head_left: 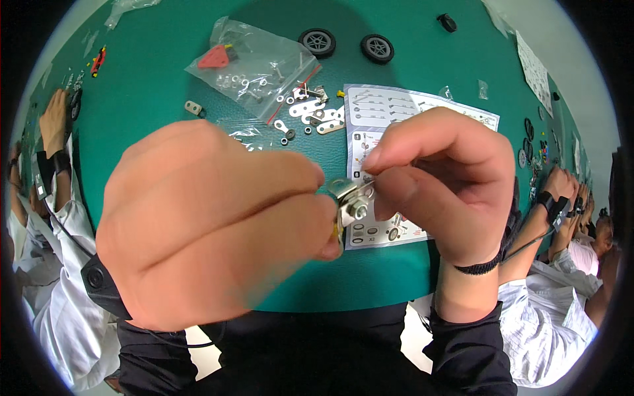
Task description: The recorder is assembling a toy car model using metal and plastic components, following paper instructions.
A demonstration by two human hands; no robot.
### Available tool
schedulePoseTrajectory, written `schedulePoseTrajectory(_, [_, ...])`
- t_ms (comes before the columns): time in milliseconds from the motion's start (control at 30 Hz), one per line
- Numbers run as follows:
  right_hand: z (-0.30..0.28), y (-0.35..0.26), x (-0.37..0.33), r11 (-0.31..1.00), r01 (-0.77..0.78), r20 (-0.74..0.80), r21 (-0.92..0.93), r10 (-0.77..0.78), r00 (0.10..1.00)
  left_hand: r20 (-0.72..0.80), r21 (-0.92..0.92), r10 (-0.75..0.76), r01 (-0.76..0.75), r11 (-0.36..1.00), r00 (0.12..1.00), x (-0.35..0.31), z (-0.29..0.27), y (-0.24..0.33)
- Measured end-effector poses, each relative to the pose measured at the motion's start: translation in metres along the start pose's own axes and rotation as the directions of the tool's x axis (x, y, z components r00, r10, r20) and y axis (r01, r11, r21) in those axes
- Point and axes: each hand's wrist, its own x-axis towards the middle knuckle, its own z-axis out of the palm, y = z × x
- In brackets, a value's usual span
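Note:
Between my two hands, above the table, is a small metal bracket assembly (352, 206) with a nut and bolt end facing me and a bit of yellow at its lower side. My left hand (211, 224) is closed, its fingertips pinching the assembly from the left; this hand is partly smeared by motion. My right hand (449, 185) pinches at the assembly's right edge with thumb and forefinger, where a thin metal piece shows at the tips. Behind my right hand lies a printed instruction sheet (422, 99), partly covered by it.
Beyond my hands lies a clear plastic bag (254, 66) with a red part and small hardware. Loose metal strips (307, 107) and nuts sit beside it. Two black wheels (317, 42) stand farther back, with a black part (447, 23) at far right. Other people work at both sides.

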Motion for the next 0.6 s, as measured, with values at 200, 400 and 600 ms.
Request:
schedulePoseTrajectory(200, [-0.0014,-0.0094,-0.0012,0.965,-0.234,0.042,0.119,0.231,0.972,-0.022,-0.039,-0.023,0.022,0.999,0.999,-0.0005,0.0028,0.008])
schedulePoseTrajectory(400, [-0.0019,-0.0069,0.0024,0.934,-0.296,0.087,0.201,0.284,0.955,-0.012,-0.073,-0.009,0.008,0.997,1.0,-0.0029,0.0014,0.008])
schedulePoseTrajectory(600, [-0.001,-0.0081,0.0039,0.896,-0.381,0.095,0.229,0.369,0.925,0.02,-0.121,-0.026,0.028,0.992,0.999,-0.0043,0.0018,0.0065])
